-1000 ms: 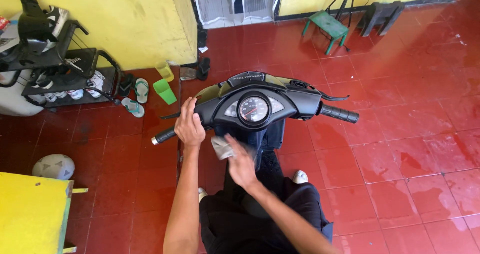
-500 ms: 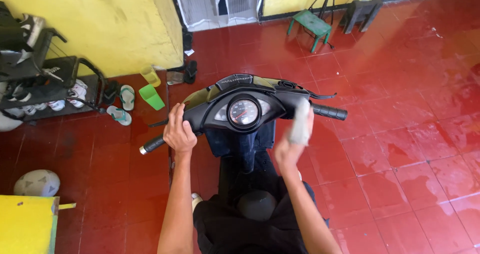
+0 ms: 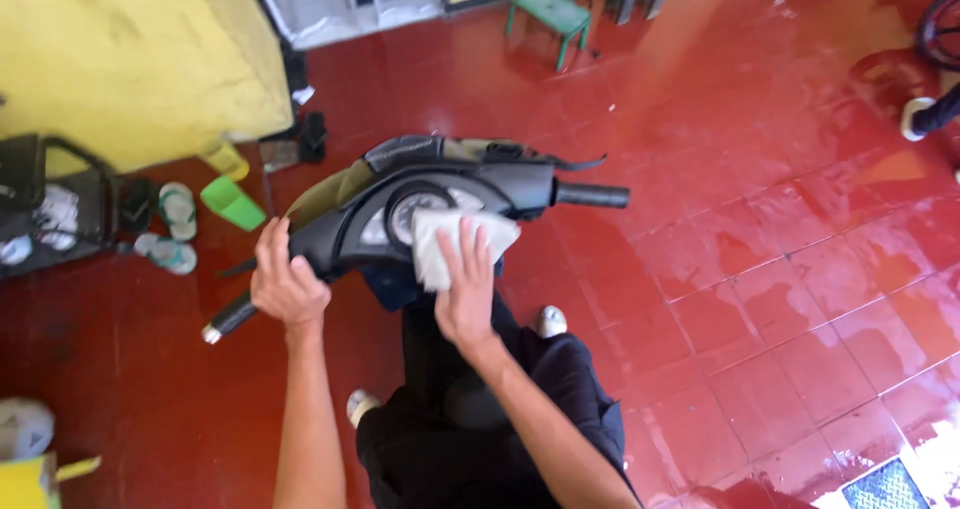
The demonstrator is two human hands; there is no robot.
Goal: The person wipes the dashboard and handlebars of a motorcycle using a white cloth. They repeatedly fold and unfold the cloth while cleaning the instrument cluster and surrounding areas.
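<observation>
floor [image 3: 780, 299]: red tiles, wet and shiny out at 3 o'clock, so there's water about.
scooter [image 3: 440, 194]: parked mid-frame, bars turned, right grip pointing to 3 o'clock, left grip down at 8.
cloth [image 3: 445, 244]: half a second ago it was up by the right grip; now it's flat over the round gauge, dead centre of the dash. Wiping has moved from the bar end to the dial, I'd say.
right hand [image 3: 468, 294]: palm down, fingers spread, pressing the cloth onto the gauge.
left hand [image 3: 288, 287]: same spot as before, curled round the left bar, steadying things.
sandals [image 3: 172, 231]: by the wall at 9 o'clock, next to a green scoop [image 3: 232, 203].
</observation>
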